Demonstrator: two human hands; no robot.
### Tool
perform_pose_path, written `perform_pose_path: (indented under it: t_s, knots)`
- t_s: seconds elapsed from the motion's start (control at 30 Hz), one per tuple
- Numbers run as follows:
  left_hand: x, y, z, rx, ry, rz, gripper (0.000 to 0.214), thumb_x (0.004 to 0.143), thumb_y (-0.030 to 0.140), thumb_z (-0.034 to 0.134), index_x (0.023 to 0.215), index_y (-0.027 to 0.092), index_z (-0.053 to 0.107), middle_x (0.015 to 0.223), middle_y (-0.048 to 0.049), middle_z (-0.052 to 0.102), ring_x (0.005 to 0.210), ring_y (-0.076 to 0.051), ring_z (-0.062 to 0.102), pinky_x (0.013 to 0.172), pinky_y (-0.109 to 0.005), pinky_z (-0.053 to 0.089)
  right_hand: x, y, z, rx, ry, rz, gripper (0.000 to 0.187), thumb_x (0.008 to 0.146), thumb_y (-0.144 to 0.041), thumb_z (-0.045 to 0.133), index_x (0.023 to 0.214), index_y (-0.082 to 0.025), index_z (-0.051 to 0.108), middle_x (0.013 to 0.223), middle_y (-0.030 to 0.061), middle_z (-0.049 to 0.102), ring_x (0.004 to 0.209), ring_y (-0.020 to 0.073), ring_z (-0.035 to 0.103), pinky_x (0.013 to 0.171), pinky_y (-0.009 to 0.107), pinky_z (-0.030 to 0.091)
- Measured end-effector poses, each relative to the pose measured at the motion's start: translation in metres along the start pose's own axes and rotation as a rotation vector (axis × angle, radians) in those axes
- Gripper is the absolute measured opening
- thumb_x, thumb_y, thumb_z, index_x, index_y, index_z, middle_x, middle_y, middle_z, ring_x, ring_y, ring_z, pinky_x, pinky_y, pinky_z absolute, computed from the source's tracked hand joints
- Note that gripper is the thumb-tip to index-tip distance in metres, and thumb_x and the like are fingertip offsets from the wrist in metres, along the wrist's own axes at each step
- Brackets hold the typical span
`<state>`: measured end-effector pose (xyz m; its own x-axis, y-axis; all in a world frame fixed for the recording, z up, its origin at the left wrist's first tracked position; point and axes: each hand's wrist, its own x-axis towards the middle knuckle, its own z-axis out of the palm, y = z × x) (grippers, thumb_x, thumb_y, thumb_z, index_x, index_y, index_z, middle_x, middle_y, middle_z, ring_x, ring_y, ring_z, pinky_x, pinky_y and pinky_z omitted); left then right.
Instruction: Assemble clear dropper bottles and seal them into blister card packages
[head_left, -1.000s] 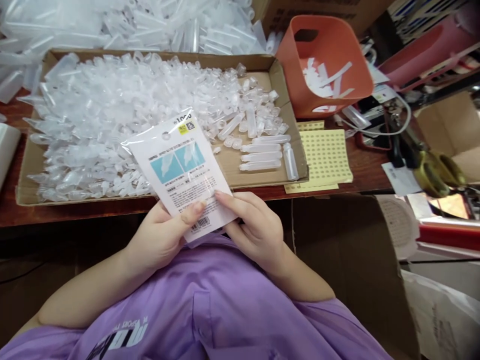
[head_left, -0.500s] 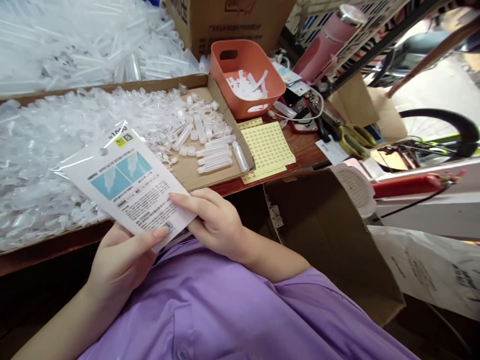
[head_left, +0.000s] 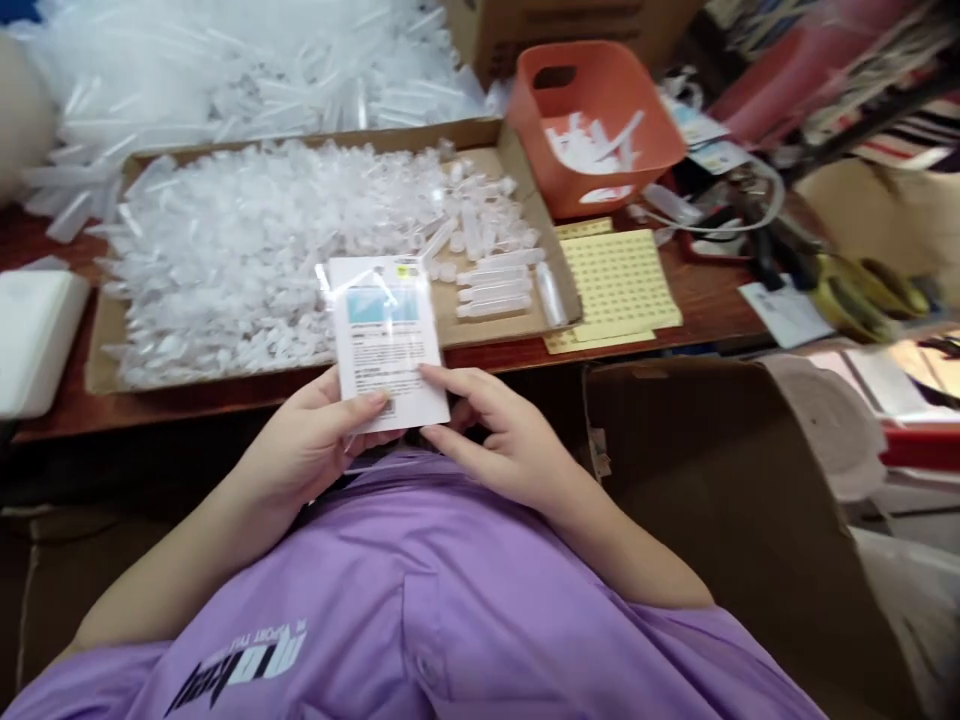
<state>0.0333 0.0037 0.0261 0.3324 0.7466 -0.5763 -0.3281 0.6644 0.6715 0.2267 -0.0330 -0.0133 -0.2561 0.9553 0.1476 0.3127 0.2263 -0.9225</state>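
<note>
A white printed card in a clear plastic sleeve [head_left: 386,345] stands tilted in front of my body, its text side with a blue picture strip facing me. My left hand [head_left: 319,430] grips its lower left, thumb across the front and fingers behind. At the lower right edge, my right hand [head_left: 499,430] has its fingertips on the card, one on the front and the thumb near the bottom corner. Just beyond lies a shallow cardboard tray [head_left: 300,375] heaped with small clear plastic caps [head_left: 262,240]. Several clear tubes [head_left: 495,285] lie in a row at its right end.
An orange basket [head_left: 532,150] with white strips stands behind the tray's right corner. Yellow sticker sheets [head_left: 622,280] lie beside the tray, scissors [head_left: 855,300] farther right. A pile of clear tubes [head_left: 247,60] rises behind; a white box [head_left: 37,340] sits left.
The view has swung left, bringing the white box into sight. The sleeved card has turned more upright, and my right hand's grip has loosened and shifted toward its lower right corner.
</note>
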Motion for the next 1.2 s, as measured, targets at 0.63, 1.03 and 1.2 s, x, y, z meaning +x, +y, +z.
perform_pose_path:
  t_s: [0.63,1.03,1.2]
  knots:
    - [0.001,-0.017,-0.023,-0.169,-0.006,-0.11,0.023,0.09,0.012,0.065,0.111,0.017,0.072,0.115,-0.0094,0.077,0.094,-0.021,0.077,0.076,-0.027,0.064,-0.009,0.014,0.026,-0.082,0.155,-0.026,0.061,0.088,-0.015,0.069,0.14,-0.042,0.053,0.115,0.0001,0.07,0.093,0.0113,0.069,0.085,0.022,0.06]
    - [0.008,-0.019,-0.036,-0.11,-0.109,-0.045,0.026,0.083,0.012,0.075,0.108,0.019,0.075,0.116,-0.0068,0.077,0.104,-0.022,0.074,0.083,-0.025,0.061,-0.007,0.027,0.026,-0.31,0.203,-0.187,0.072,0.086,-0.011,0.071,0.145,-0.042,0.046,0.103,-0.0005,0.072,0.087,0.0101,0.07,0.081,0.018,0.059]
    - [0.007,-0.016,-0.041,-0.183,-0.153,-0.105,0.026,0.086,0.012,0.07,0.11,0.02,0.077,0.118,-0.0078,0.077,0.106,-0.024,0.074,0.082,-0.025,0.061,-0.008,0.031,0.021,-0.243,0.167,-0.139,0.07,0.085,-0.01,0.071,0.144,-0.043,0.049,0.104,-0.0004,0.07,0.071,0.008,0.063,0.072,0.021,0.059]
